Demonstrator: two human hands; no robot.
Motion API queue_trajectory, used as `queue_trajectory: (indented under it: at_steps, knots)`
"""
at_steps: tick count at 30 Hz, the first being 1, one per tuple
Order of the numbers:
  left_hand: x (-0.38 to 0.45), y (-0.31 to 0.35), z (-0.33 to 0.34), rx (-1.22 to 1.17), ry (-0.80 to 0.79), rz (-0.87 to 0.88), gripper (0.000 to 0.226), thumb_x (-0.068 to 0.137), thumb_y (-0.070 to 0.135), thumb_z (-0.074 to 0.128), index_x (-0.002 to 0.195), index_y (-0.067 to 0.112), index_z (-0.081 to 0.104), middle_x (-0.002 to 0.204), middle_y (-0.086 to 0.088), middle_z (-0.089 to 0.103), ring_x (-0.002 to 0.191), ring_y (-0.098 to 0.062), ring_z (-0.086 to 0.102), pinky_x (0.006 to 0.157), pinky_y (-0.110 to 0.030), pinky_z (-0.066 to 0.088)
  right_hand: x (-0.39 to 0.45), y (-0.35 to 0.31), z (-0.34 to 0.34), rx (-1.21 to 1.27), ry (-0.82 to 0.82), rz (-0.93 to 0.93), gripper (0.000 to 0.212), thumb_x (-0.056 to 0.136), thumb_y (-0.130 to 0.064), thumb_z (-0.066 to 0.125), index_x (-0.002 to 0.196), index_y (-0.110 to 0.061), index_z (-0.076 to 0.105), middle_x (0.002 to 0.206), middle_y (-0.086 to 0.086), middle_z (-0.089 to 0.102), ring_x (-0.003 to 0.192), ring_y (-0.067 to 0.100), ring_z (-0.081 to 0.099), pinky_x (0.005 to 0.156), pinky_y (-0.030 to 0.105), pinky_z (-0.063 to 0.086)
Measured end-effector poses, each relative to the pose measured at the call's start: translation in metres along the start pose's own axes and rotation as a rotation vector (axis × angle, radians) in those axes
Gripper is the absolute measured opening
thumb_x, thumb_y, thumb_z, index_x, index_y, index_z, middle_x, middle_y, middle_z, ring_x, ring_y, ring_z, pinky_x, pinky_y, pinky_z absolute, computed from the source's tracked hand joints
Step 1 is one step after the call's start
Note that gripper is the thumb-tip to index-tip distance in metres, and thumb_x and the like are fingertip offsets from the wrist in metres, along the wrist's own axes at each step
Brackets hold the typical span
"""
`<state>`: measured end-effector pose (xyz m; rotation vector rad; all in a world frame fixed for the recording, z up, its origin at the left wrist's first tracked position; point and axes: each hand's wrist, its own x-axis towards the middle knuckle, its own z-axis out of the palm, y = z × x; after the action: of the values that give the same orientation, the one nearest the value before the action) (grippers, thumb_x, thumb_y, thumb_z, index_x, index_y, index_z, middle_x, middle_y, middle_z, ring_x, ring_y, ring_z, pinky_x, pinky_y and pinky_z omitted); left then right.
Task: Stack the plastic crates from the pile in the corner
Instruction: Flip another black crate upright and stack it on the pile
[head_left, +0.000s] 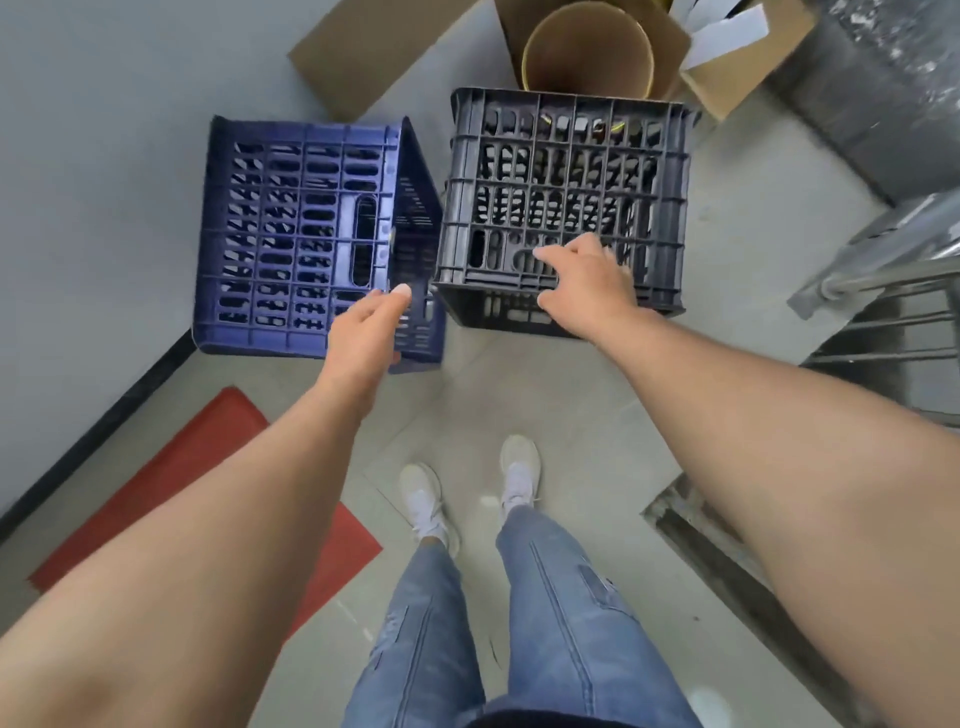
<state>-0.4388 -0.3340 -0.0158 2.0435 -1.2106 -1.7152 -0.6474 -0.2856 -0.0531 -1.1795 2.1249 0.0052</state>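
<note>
Two crates on the floor, side by side in the corner. Blue crate (291, 234) lies on its side against the grey wall (93, 156), one slotted wall facing up, its open mouth turned right toward the black crate (563, 192). Black crate also shows a slotted grid face up, near lower corner just beside the blue crate's rim; whether the two touch, cannot tell. Left hand (363, 327) reaches to the blue crate's near right corner, thumb on the rim edge, other fingers hidden behind the hand, so grip on the crate cannot be told. Right hand (587, 278) is on the black crate's near edge, fingers curled over the top grid and thumb against the front face, grasping it. Both forearms bare, stretched forward. Behind the black crate stands a round tan tub (587, 52), open top, inside an open cardboard box (727, 73); a flat cardboard sheet (374, 52) lies to its left. White paper scraps show in the box at top right. Right side: grey metal frame (883, 270) with bars, a dark speckled surface above it. Floor (545, 395) is pale tile; red mat (208, 467) at lower left along a black skirting strip. Person's jeans (519, 623) and white shoes (470, 488) below, feet pointing at the crates.
</note>
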Motion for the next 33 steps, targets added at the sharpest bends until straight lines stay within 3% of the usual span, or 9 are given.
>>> queue_trajectory:
  at_steps: [2, 4, 8, 12, 16, 21, 33]
  knots:
    - [0.004, -0.003, 0.008, -0.014, -0.037, -0.008, 0.012, 0.089, 0.041, 0.054, 0.092, 0.033, 0.062, 0.117, 0.008, 0.058, 0.116, -0.016, 0.053, 0.088, -0.042, 0.053, 0.013, 0.001, 0.004, -0.035, -0.039, -0.046, 0.055, 0.09, -0.017, 0.053, 0.141, -0.033, 0.041, 0.139, 0.007, 0.043, 0.128, 0.03, 0.039, 0.106, 0.044, 0.03]
    - [0.008, -0.006, 0.015, -0.024, -0.053, -0.008, 0.03, 0.09, 0.045, 0.05, 0.115, 0.031, 0.059, 0.117, 0.007, 0.057, 0.112, -0.015, 0.055, 0.08, -0.04, 0.056, 0.024, 0.001, 0.009, -0.078, -0.082, -0.094, 0.053, 0.091, -0.016, 0.051, 0.141, -0.03, 0.041, 0.141, 0.008, 0.043, 0.131, 0.032, 0.037, 0.105, 0.046, 0.03]
    - [0.015, -0.018, 0.019, -0.011, -0.016, -0.033, 0.044, 0.092, 0.047, 0.045, 0.131, 0.028, 0.051, 0.114, 0.013, 0.057, 0.11, -0.012, 0.056, 0.084, -0.041, 0.055, 0.045, 0.003, 0.02, -0.193, -0.149, -0.154, 0.045, 0.093, -0.017, 0.045, 0.139, -0.02, 0.042, 0.139, 0.01, 0.044, 0.131, 0.033, 0.032, 0.1, 0.048, 0.033]
    - [0.018, -0.032, 0.016, 0.017, 0.008, -0.048, 0.04, 0.092, 0.049, 0.043, 0.127, 0.03, 0.051, 0.103, 0.024, 0.054, 0.109, -0.012, 0.056, 0.089, -0.042, 0.052, 0.056, 0.007, 0.031, -0.242, -0.062, -0.215, 0.032, 0.095, -0.024, 0.045, 0.124, -0.013, 0.053, 0.129, 0.013, 0.046, 0.123, 0.032, 0.035, 0.095, 0.047, 0.037]
    - [0.019, -0.045, 0.015, -0.017, 0.02, -0.068, 0.031, 0.092, 0.047, 0.044, 0.119, 0.032, 0.051, 0.104, 0.023, 0.052, 0.109, -0.013, 0.056, 0.09, -0.044, 0.052, 0.05, 0.017, 0.047, -0.259, 0.105, -0.136, 0.041, 0.09, -0.046, 0.05, 0.116, -0.016, 0.06, 0.125, 0.012, 0.044, 0.12, 0.032, 0.037, 0.097, 0.044, 0.035]
    - [0.019, -0.061, 0.016, -0.009, 0.007, -0.069, 0.049, 0.091, 0.05, 0.045, 0.133, 0.024, 0.049, 0.129, 0.009, 0.052, 0.11, -0.011, 0.057, 0.088, -0.042, 0.053, 0.056, 0.021, 0.054, -0.296, -0.023, -0.198, 0.048, 0.094, -0.043, 0.046, 0.137, -0.02, 0.043, 0.136, 0.009, 0.046, 0.127, 0.035, 0.039, 0.102, 0.053, 0.031]
    - [0.006, -0.096, -0.017, -0.061, -0.008, -0.025, 0.046, 0.09, 0.051, 0.045, 0.128, 0.026, 0.05, 0.124, 0.011, 0.052, 0.109, -0.013, 0.058, 0.088, -0.04, 0.054, 0.012, 0.028, 0.079, -0.263, -0.128, -0.16, 0.047, 0.098, -0.044, 0.039, 0.136, -0.017, 0.041, 0.132, 0.015, 0.05, 0.123, 0.037, 0.044, 0.1, 0.05, 0.033]
